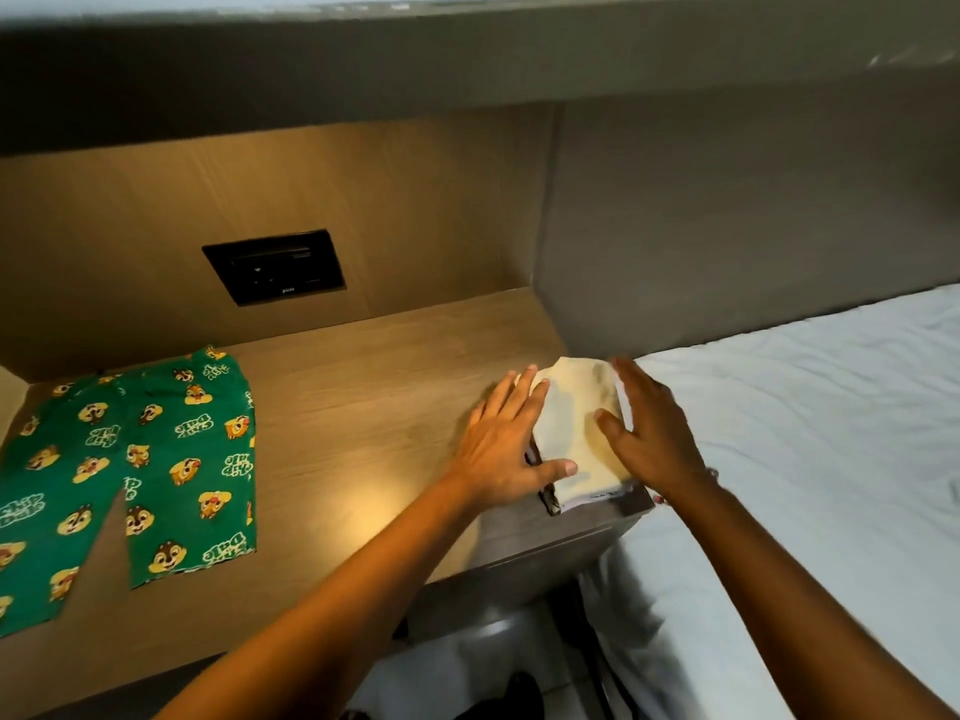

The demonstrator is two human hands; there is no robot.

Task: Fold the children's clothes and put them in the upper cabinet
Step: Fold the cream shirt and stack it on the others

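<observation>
Both hands are flat and open, fingers spread, not gripping anything, just pressing on either side of a small folded cream garment (574, 423). Left hand (501, 449) sits on its 9 o'clock edge with the thumb hooked across the near end; right hand (652, 433) covers the 3 o'clock edge, thumb lying on top of the fabric. So the cloth is sandwiched between the two palms, touching both.

The garment looks like soft, matte cotton, pale yellow-cream, folded into a narrow rectangle with a rounded far end. A thin strip of lighter, maybe printed, fabric peeks out along the near edge, too small to make out.

It lies at the right end of a wood-grain desk (363, 397), right by the corner, just beside a bed with a wrinkled white sheet (805, 407) at 3 o'clock.

Well apart at 9 o'clock, green chipmunk-print shorts (135, 470) are spread flat on the same desk. At 11 o'clock a black socket panel (274, 266) sits in the wooden back wall.
</observation>
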